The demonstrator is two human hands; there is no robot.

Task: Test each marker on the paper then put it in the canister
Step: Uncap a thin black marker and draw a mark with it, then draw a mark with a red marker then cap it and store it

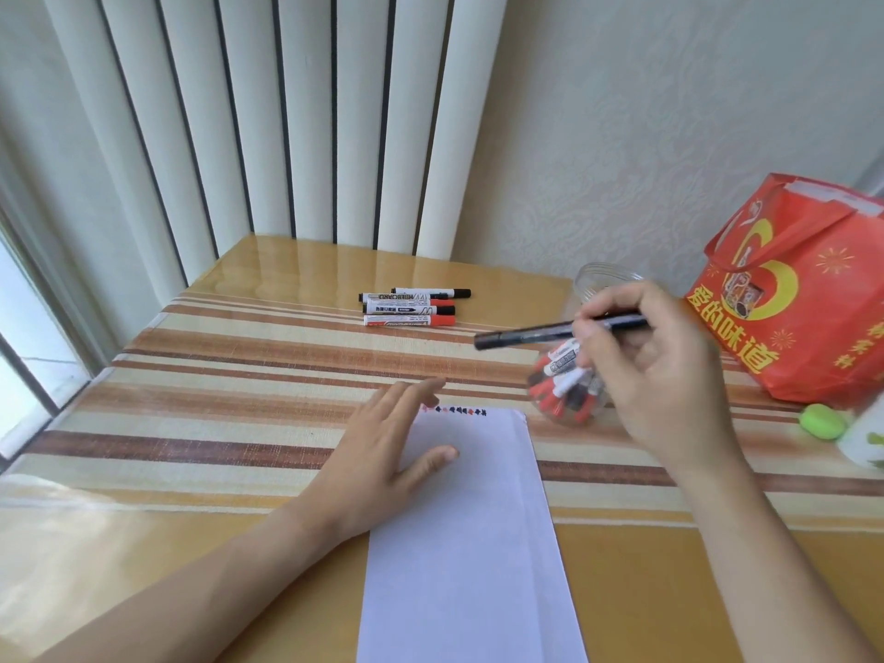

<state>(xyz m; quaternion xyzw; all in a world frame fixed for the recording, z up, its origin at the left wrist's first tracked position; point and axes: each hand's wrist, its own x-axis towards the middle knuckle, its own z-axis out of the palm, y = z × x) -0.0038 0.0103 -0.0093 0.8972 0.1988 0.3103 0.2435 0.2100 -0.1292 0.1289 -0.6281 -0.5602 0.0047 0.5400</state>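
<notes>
Now the right hand (655, 370) grips a black marker (559, 331) level above the surface, its long axis running left to right, directly over the clear canister (581, 375) that already holds several markers near the right edge. The left hand (382, 452) lies flat with straight fingers on the paper (471, 543), beside the row of test marks at its far edge. To drop in, I judge, the marker must tip upright; four more markers (411, 306) lie near the far edge.
</notes>
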